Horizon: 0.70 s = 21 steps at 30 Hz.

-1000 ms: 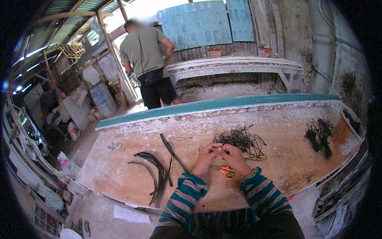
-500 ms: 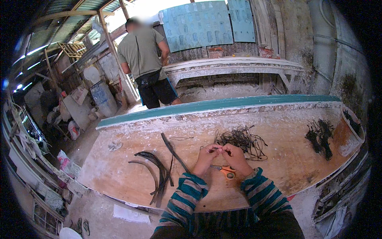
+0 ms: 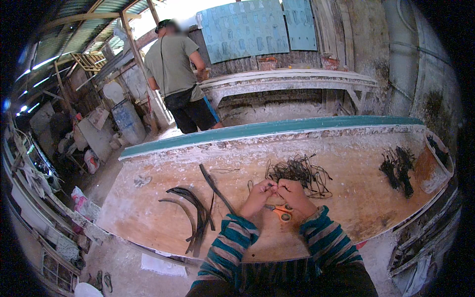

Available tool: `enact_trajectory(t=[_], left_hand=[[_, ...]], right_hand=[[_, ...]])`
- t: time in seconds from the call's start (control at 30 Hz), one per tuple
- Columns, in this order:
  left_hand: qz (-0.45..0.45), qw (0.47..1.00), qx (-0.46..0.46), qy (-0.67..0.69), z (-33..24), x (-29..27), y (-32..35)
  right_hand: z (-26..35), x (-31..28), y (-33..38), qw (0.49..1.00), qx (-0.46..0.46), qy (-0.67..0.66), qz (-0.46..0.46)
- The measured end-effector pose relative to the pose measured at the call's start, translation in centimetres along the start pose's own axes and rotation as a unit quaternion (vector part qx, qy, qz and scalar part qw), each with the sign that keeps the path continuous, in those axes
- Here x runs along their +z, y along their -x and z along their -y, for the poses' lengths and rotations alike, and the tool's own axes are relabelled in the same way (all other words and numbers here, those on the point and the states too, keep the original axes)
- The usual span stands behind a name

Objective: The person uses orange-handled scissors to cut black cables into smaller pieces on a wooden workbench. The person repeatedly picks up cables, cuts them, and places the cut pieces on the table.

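Observation:
My left hand and my right hand meet above the wooden tabletop, fingertips pinched together. Between them is a thin dark cord, mostly hidden by the fingers; a small loop of it shows beside the left hand. Just beyond the right hand lies a tangled heap of black cords. Orange-handled scissors rest on the wood below the hands, their blades partly covered by the left hand. To the left are several curved black strips, and a straighter black strip reaches toward my left wrist.
Bundles of black knotted cord lie at the right, next to a tipped brown bucket. A teal raised edge borders the table's far side. Past it, a person stands beside a whitish bench.
My fingers have shifted slightly, with the right hand more curled, and a cord loop now shows beside the left hand. The person beyond has turned and moved an arm.

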<state>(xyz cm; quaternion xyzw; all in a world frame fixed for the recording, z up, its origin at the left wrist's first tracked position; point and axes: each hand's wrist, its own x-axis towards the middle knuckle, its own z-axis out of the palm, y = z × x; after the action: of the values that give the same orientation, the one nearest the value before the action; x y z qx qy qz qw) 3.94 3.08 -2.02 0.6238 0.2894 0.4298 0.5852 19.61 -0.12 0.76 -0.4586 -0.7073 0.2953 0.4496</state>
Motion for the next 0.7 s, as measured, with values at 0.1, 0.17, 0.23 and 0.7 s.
enact_trajectory(t=[0.1,0.17,0.23,0.7], left_hand=[[0.031,0.999,0.005,0.021,-0.4,-0.2,0.3],[0.048,0.998,0.012,0.025,-1.2,0.0,0.5],[0.065,0.998,0.020,0.020,-1.9,0.2,0.6],[0.096,0.993,0.024,0.069,-1.2,-0.6,0.5]], right_hand=[[0.1,-0.4,0.0,0.999,-0.021,-0.038,0.032],[-0.6,-0.3,-0.1,0.995,-0.013,-0.085,0.045],[-1.3,-0.3,-0.1,0.990,0.001,-0.125,0.063],[-0.4,-0.8,-0.2,0.922,0.035,-0.354,0.152]])
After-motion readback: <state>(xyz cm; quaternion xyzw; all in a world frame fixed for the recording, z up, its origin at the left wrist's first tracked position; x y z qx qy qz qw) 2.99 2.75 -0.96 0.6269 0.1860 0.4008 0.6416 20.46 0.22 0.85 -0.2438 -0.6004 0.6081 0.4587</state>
